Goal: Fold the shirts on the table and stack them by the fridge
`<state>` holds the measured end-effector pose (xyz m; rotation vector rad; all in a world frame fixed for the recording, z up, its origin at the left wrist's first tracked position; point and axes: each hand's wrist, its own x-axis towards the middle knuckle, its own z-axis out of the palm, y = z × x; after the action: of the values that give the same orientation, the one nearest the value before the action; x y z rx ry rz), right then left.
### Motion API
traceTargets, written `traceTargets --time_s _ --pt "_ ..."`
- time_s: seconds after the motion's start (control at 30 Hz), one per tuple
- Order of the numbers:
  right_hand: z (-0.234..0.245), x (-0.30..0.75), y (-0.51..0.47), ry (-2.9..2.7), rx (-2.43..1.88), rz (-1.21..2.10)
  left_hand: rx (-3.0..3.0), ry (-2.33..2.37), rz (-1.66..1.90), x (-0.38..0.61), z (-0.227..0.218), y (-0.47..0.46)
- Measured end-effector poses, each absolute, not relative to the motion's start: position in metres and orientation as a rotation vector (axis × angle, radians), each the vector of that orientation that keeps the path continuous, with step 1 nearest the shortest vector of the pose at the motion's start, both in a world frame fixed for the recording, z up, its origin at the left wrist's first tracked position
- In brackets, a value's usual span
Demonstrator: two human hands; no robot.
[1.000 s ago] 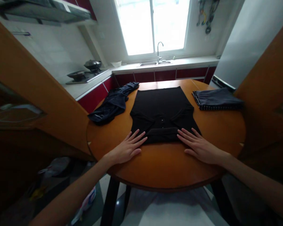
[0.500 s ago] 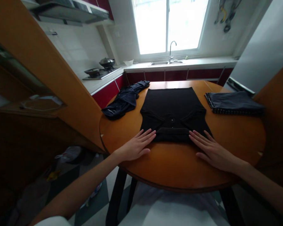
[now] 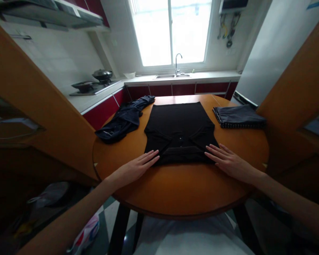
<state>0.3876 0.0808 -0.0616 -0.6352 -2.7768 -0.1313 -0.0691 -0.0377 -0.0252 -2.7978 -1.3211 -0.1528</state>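
Observation:
A black shirt (image 3: pixel 178 120) lies spread flat on the round wooden table (image 3: pixel 186 191), its collar edge toward me and a few small buttons showing near the middle. My left hand (image 3: pixel 138 168) rests with outstretched fingers on the near left corner of the shirt. On the near right corner lies my right hand (image 3: pixel 230 163), fingers extended and slightly apart. Neither hand grips the fabric. Parts of the two near corners are hidden under the fingers.
Crumpled dark blue clothing (image 3: pixel 124 118) lies at the table's left edge. Folded dark grey clothing (image 3: pixel 239 117) sits at the right. Beyond are a stove with pans (image 3: pixel 102 75), a sink (image 3: pixel 172 76) and a fridge (image 3: pixel 266 60). Wooden frames (image 3: pixel 42 106) flank the table.
The camera view has turned a little to the right, so the scene sits further left. Both hands stay flat on the shirt's near corners, with the left thumb now out of sight.

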Motion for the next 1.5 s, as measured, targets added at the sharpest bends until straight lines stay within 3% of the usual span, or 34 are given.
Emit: traceTargets --time_s 0.23,0.93,1.23,1.5 --pt "-0.054 0.382 0.082 -2.831 -0.493 -0.162 -2.887 -1.263 0.008 -0.071 -0.024 -0.033" --pt "-0.073 0.414 0.107 -2.68 -0.326 -0.063 -2.735 -1.015 -0.453 -0.107 -0.043 -0.032" --pt "-0.036 0.416 0.073 -2.616 -0.559 0.483 -2.831 -1.269 -0.572 -0.095 -0.02 -0.065" --pt "0.014 0.422 0.064 -2.564 -0.85 1.067 -2.906 -1.857 -0.668 -0.071 0.033 -0.086"
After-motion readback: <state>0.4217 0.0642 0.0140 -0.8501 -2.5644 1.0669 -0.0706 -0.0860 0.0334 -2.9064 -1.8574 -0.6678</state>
